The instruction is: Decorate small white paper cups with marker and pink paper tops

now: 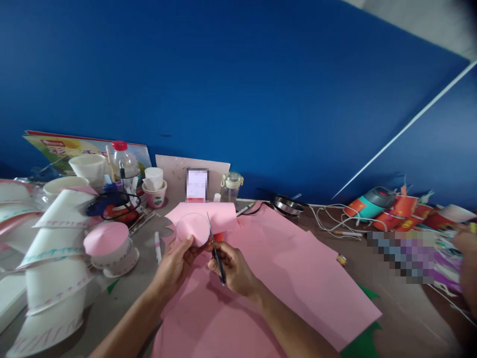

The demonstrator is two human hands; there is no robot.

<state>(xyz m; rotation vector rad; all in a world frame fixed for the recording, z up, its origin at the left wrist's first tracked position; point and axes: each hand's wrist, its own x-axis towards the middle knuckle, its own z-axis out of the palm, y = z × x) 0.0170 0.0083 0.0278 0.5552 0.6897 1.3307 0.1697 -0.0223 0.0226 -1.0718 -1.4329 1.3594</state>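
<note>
My left hand [179, 261] pinches a piece of pink paper [192, 226], thumb on top, with a dark circular outline drawn on it. In my right hand [237, 268] are black-handled scissors [219, 263], their blades pointing up and away along the right side of the outline. Whether the blades are parted is too fine to make out. Beneath both hands spread large pink sheets [294, 278], and a curled pink sheet [225, 214] lies just beyond the paper. A white marker [158, 247] rests on the table left of my left hand.
Stacked white paper cups [55, 268] and a pink-topped cup [108, 241] stand left. A phone [197, 184], a lidded jar [231, 186] and a tape roll [286, 205] line the back. Rightward are white cables [328, 223], red cups [404, 206] and another person's hand [467, 248].
</note>
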